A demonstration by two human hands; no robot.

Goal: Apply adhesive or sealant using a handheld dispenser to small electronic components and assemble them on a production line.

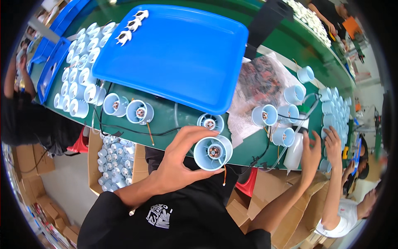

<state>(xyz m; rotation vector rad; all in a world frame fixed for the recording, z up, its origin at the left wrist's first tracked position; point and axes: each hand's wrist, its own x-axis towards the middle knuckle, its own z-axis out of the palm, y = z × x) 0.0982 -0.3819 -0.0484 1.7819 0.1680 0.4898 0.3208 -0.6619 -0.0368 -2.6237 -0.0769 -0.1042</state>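
My left hand [176, 159] grips a light-blue fan housing [227, 150] from its left side, thumb below and fingers above. Its open end shows a copper-wound motor [214, 152] in the centre; a thin cable with a small plug hangs below. Directly behind it stands another blue housing [210, 120], partly covered by my fingers. At the right, my right hand [309, 159] is beside a white squeeze bottle [294, 150], fingers stretched upward and apart. The bottle slants with its nozzle down, near the table's front edge. Whether my fingertips touch it is unclear.
A blue tray [174, 54] holds several white impellers [132, 25]. Rows of housings [78, 89] stand left; more housings [335, 108] stand right, near a co-worker's hand [332, 143]. Black cables [139, 133] cross the green table. A carton of housings [94, 166] sits below.
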